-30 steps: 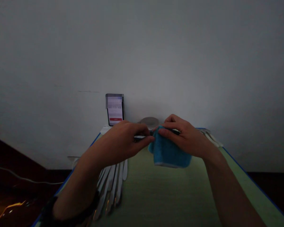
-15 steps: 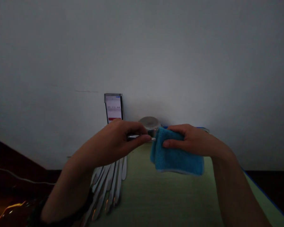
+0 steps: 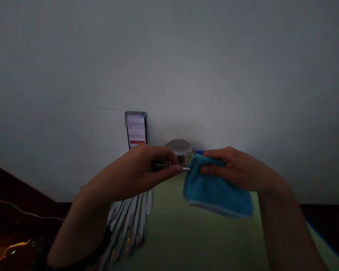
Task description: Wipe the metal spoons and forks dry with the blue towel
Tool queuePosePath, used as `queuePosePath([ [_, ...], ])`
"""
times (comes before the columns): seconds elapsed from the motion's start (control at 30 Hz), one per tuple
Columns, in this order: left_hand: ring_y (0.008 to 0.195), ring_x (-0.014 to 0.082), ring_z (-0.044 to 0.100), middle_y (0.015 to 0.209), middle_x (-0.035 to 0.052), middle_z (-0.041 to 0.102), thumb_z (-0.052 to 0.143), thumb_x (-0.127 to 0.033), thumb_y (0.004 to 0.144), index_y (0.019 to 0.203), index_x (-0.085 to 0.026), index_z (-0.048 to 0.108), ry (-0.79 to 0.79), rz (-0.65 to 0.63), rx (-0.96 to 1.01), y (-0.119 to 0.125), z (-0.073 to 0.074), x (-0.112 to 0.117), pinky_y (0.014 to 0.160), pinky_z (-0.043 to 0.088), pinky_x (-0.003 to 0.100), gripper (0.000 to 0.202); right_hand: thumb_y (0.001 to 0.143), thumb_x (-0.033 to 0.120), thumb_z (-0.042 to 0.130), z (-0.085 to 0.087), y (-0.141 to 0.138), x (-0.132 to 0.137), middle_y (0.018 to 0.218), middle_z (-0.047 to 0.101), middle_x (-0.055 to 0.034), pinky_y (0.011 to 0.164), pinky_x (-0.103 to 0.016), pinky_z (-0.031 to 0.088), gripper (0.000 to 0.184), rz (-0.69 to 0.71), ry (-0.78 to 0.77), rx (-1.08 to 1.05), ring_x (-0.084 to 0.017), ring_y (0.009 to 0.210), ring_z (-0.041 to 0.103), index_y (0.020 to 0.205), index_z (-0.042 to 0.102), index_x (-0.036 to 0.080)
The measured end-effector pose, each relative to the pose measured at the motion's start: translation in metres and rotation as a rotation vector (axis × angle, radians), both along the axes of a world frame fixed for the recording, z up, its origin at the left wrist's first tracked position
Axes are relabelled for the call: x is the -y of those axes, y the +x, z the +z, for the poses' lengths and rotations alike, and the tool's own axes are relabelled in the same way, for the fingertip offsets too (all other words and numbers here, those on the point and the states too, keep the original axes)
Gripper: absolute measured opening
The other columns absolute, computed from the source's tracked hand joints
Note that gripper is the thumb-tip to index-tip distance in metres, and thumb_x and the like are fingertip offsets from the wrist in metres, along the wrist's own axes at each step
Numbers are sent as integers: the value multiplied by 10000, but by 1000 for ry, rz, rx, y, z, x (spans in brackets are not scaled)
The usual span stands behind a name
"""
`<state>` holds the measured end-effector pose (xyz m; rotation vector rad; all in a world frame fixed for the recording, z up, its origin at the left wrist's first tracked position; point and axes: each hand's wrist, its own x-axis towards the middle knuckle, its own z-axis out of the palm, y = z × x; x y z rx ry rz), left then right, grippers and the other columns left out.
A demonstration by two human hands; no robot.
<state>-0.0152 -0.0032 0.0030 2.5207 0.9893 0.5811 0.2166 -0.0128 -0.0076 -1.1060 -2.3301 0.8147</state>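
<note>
My left hand [image 3: 155,165] pinches a slim piece of metal cutlery [image 3: 187,169] between thumb and fingers, holding it level above the table. Its right end runs into a blue cloth [image 3: 217,192], so I cannot tell what kind it is. With thumb and fingers closed, my right hand [image 3: 234,167] grips the folded cloth around that end, and the cloth's lower part hangs down. Below my left wrist, several table knives [image 3: 130,222] lie side by side on the light green table [image 3: 200,237].
An upturned metal bowl [image 3: 180,148] stands at the back of the table, behind my hands. A phone [image 3: 136,130] showing a timer leans upright against the pale wall [image 3: 214,75]. A white cable [image 3: 25,214] runs at the far left.
My right hand and the cloth have shifted slightly right, and the cloth's lower edge has swung right. A bit more metal shows beside my left fingertips; my left hand has barely moved.
</note>
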Motion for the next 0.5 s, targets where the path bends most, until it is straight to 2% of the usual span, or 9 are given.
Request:
queuePosePath([
  [0.1,486,26,489,579,-87,581,550,-350,826,769,-204,621,13,-24,19,-3,2,1,458,348,117,172,859,371,481,-1,1,1,809,638,41,583,-187,435,234,14,-39,-56,-93,666,567,997,625,247],
  [0.23,502,19,506,593,-92,588,561,-317,826,787,-213,628,30,-50,42,-7,4,2,491,367,101,130,873,446,414,-2,0,4,819,633,34,562,-198,443,291,-48,-113,-103,-103,668,573,997,594,255],
  [0.4,524,25,529,626,-81,611,570,-314,818,795,-204,636,52,6,36,-5,3,0,498,378,105,130,804,484,512,-1,-4,3,927,612,-7,662,-253,448,302,-205,104,34,-153,801,579,958,611,244],
  [0.5,507,25,519,613,-79,605,569,-314,818,799,-202,643,60,35,44,-5,2,-1,490,376,109,136,725,516,595,-1,-5,3,866,631,9,594,-246,453,362,-213,62,45,-152,729,593,981,590,259],
])
